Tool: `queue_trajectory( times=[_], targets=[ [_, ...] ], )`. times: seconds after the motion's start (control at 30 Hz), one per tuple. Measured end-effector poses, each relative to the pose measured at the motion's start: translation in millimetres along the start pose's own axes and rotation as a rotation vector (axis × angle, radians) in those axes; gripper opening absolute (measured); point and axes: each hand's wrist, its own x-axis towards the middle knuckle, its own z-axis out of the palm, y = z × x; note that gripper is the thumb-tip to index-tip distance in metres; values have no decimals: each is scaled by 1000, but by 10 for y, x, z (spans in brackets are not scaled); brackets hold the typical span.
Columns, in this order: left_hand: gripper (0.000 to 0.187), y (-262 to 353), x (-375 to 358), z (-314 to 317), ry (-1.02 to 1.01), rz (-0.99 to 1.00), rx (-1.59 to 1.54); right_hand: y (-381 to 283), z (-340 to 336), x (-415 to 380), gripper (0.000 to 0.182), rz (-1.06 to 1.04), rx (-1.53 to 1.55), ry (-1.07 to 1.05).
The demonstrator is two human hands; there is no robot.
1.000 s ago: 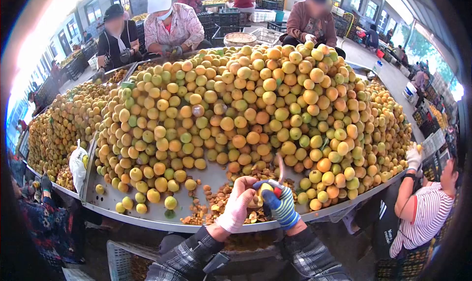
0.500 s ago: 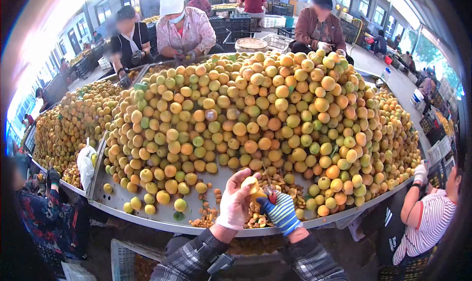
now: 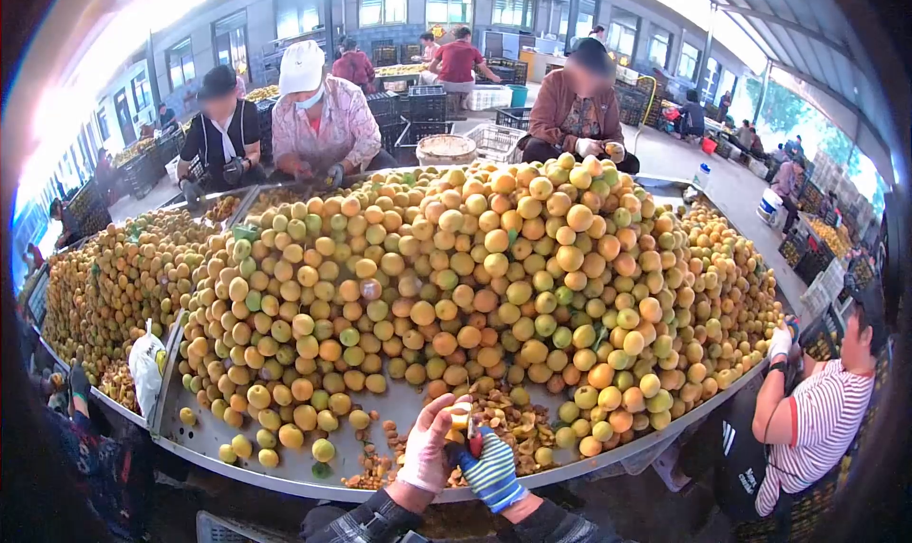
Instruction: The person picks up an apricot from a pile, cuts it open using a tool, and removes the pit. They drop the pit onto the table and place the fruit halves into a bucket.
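At the near edge of the table (image 3: pixel 285 469), the left hand (image 3: pixel 425 448) in a pale glove pinches a small apricot (image 3: pixel 461 412) between thumb and fingertips, lifted just above the metal surface. The right hand (image 3: pixel 489 465), in a blue striped glove, is closed around a small knife (image 3: pixel 472 440) with a reddish handle, pressed close against the fruit — the two hands are together, nearly touching. Whether the blade is in the flesh I cannot tell; it is too small to make out.

The fruit looks light and roundish, with soft flesh under a thin skin that should bruise under a hard squeeze, and likely a hard stone inside. A gentle pinch across its sides, as the left hand has it, seems the sensible hold — firm enough to stop it rolling, clear of the blade. Being nearly round, it shows no clear long axis; its pale upper face is turned upward and slightly away from the wearer.

Just beyond the hands lies a litter of brown pits (image 3: pixel 518 427), and behind that rises the big heap of apricots (image 3: pixel 475 267). Another person in a striped shirt (image 3: pixel 822 419) sits at the right rim.
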Motion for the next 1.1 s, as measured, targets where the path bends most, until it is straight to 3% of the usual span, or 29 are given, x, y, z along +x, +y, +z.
queue_trajectory(
  times=[0.13, 0.2, 0.23, 0.27, 0.37, 0.5, 0.67, 0.7, 0.73, 0.8, 0.87, 0.97, 1.0, 1.1],
  targets=[
    [60, 62, -18, 19, -40, -79, -108, 170, 28, -33, 34, 5, -37, 0],
    [59, 56, -17, 3, -63, -111, -112, 165, 7, -5, 34, -100, -65, -27],
    [57, 25, -1, -10, -62, -109, -139, 149, -39, 8, 37, -52, -268, -73],
    [57, -23, 21, -55, -59, -112, -138, 141, -66, 20, 37, -48, -267, -74],
    [54, -122, 56, -141, 70, -141, -84, 58, -93, 51, 42, -20, -450, -121],
    [48, -124, 70, -138, 164, -203, -74, -25, -141, 56, 45, -31, -443, -134],
    [45, -138, 91, -171, 168, -309, -120, 86, -147, 73, 34, -91, -275, -79],
    [45, -161, 92, -185, 153, -291, -138, 128, -117, 87, 26, -132, -68, -38],
    [44, -204, 119, -230, 145, -275, -157, 249, -103, 109, 22, -22, 141, -70],
    [42, -81, 45, -173, 26, -311, -113, 261, -172, 197, 18, -154, 432, 32],
    [43, -22, 27, -107, -43, -385, -194, -212, -358, 214, 28, -33, 448, 187],
    [46, 13, -62, 15, -38, -473, -145, 257, -461, 333, 33, 83, 674, 323],
    [46, -38, -73, -15, -32, -487, -147, 454, -521, 259, 33, 96, 670, 331],
    [46, -118, -54, -35, -77, -546, -178, -90, -611, 349, 45, 95, 772, 196]
  ],
)
